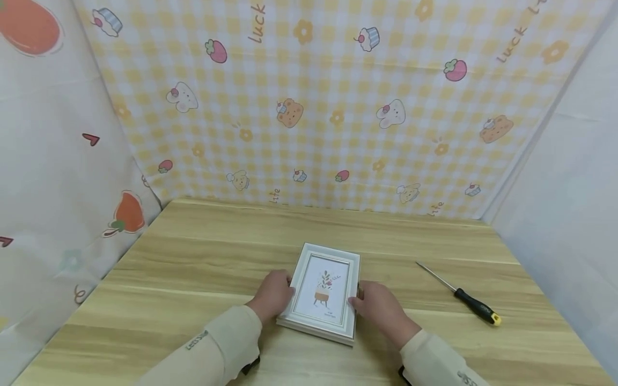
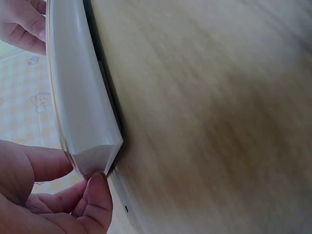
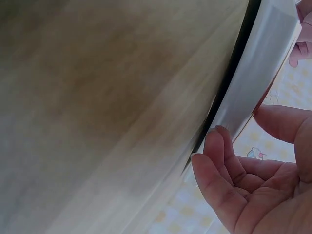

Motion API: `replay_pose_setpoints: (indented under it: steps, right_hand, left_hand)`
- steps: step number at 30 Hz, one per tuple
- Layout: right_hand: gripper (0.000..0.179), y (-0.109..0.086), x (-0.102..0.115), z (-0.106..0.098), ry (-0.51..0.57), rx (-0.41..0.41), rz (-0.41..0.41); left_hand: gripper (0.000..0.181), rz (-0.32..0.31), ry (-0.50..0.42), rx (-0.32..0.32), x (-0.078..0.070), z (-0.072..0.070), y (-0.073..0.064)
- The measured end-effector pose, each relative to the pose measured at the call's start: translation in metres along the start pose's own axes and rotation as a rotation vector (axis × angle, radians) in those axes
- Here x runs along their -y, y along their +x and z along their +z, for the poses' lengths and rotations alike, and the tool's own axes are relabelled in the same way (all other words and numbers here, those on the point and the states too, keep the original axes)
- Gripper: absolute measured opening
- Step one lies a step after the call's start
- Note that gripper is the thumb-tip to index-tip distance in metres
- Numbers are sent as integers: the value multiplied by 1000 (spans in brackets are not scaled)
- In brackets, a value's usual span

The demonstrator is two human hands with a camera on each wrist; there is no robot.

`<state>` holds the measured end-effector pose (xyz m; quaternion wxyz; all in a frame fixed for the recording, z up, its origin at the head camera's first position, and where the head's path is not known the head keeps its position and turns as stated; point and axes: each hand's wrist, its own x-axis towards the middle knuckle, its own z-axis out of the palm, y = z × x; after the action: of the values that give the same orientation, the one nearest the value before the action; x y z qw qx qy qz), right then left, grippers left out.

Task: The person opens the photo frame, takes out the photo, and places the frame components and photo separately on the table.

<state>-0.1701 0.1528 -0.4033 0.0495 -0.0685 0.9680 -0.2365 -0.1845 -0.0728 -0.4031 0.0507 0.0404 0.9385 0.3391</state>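
A white picture frame [image 1: 300, 284] lies face up on the wooden table, slightly turned, with a print of a potted plant on legs behind its pane. My left hand [image 1: 273, 294] grips its left edge, thumb on the front rim. On the opposite edge my right hand [image 1: 381, 306] holds it the same way. In the left wrist view, the frame's white side [image 2: 80, 92] shows between thumb and curled fingers [image 2: 97, 200]. The right wrist view shows my fingertips [image 3: 214, 141] at the lower side of the frame [image 3: 253, 68], with a dark gap beneath it.
A screwdriver [image 1: 475, 305] with a black handle and yellow end lies on the table [image 1: 193, 252] to the right of the frame. A yellow checked cloth [image 1: 318, 134] hangs behind the table, and pale cloths [image 1: 53, 161] stand at both sides.
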Motion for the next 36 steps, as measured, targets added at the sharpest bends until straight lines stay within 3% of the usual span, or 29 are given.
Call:
replay_pose_setpoints:
  steps: [13,28,36]
  right_hand:
    - [20,4,5,-8,-70,38,10]
    - [18,11,1,-12,-63,89,29]
    - [14,15,-2,-13,-68,93,26]
  left_hand:
    - [9,-3,-45,-7,0,3,1]
    - [10,-14,-90,-3,-4,6,-4]
    - [8,-55,-143,-9,-5,10,-4]
